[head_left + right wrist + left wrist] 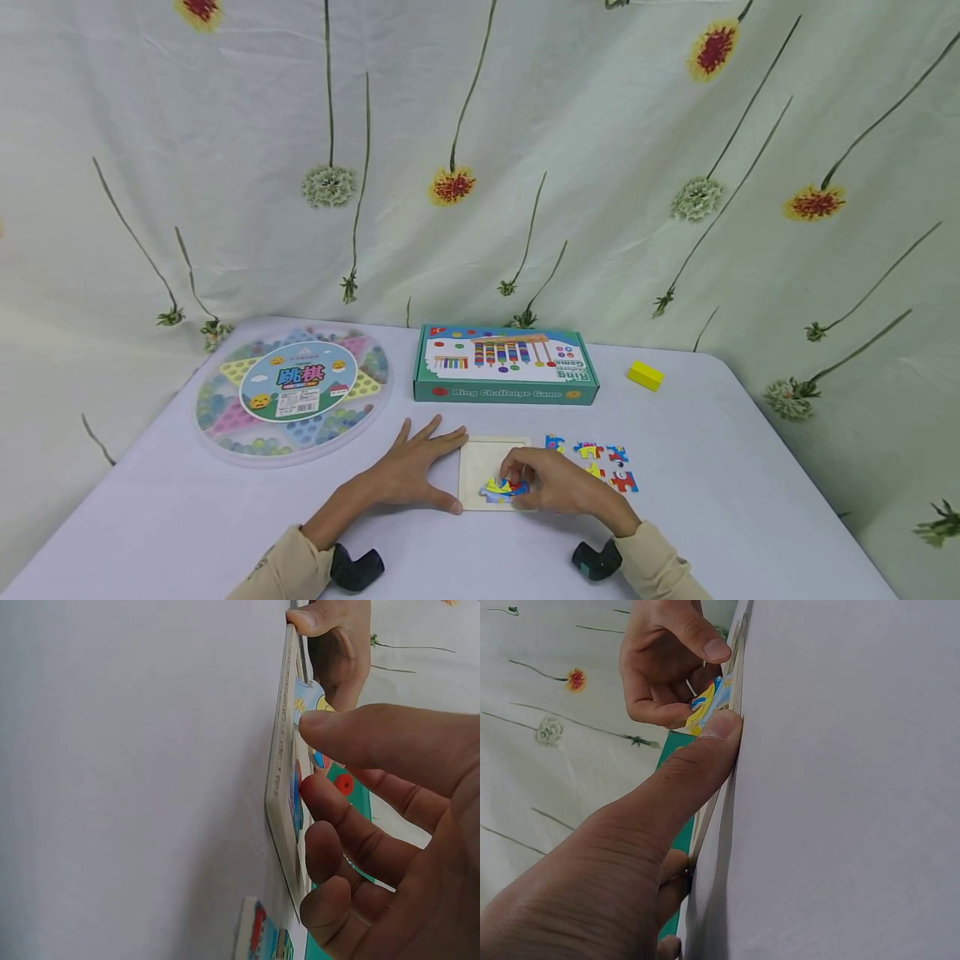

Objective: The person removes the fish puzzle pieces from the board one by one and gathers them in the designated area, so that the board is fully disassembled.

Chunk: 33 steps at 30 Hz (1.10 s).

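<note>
A pale, square puzzle board (480, 457) lies flat on the white table, with joined yellow and blue puzzle pieces (497, 492) in its lower part. My left hand (411, 468) is spread beside its left edge, fingers apart and thumb touching the near left corner. Over the board's right half, my right hand (558, 482) curls its fingers and pinches a colourful puzzle piece. The right wrist view shows the right thumb (322, 724) against the light-blue piece area; my fingers partly hide the held piece. Several loose puzzle pieces (623, 481) lie just right of the board.
Behind the board stands a green Ring Challenge Game box (506, 393). A round Chinese checkers set (300, 379) with marbles lies at the left, and a yellow block (645, 375) at the back right. A flowered cloth (600, 275) hangs behind the table.
</note>
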Each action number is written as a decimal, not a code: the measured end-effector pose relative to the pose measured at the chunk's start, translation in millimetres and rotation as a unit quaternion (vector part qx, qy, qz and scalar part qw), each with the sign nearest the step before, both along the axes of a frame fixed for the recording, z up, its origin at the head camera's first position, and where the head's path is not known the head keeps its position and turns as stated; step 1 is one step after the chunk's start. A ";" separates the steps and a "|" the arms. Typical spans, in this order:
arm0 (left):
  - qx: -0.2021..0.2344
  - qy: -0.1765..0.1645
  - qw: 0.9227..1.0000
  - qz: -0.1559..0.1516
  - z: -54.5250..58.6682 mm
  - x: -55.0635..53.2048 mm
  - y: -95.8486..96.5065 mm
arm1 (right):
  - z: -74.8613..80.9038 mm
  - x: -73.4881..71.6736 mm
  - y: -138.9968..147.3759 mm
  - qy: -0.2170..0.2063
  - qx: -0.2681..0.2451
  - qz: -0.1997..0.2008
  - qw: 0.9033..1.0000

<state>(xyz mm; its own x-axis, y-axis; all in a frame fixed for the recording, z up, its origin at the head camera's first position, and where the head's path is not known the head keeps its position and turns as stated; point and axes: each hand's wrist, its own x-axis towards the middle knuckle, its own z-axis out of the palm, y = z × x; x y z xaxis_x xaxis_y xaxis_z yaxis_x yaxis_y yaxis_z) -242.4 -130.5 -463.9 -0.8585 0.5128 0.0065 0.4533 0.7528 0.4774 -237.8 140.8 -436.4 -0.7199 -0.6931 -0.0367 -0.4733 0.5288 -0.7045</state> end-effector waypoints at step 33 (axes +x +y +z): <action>-0.003 0.003 1.000 -0.002 0.2 0.3 -0.7 | -1.4 0.3 -2.1 -0.005 -0.011 0.011 1.000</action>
<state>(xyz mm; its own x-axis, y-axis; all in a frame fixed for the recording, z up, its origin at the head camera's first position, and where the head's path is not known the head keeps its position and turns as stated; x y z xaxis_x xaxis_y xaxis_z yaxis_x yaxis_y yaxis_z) -242.1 -131.1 -463.6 -0.8564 0.5163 0.0089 0.4593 0.7537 0.4701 -237.5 138.7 -437.8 -0.7041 -0.7095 -0.0284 -0.4776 0.5028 -0.7205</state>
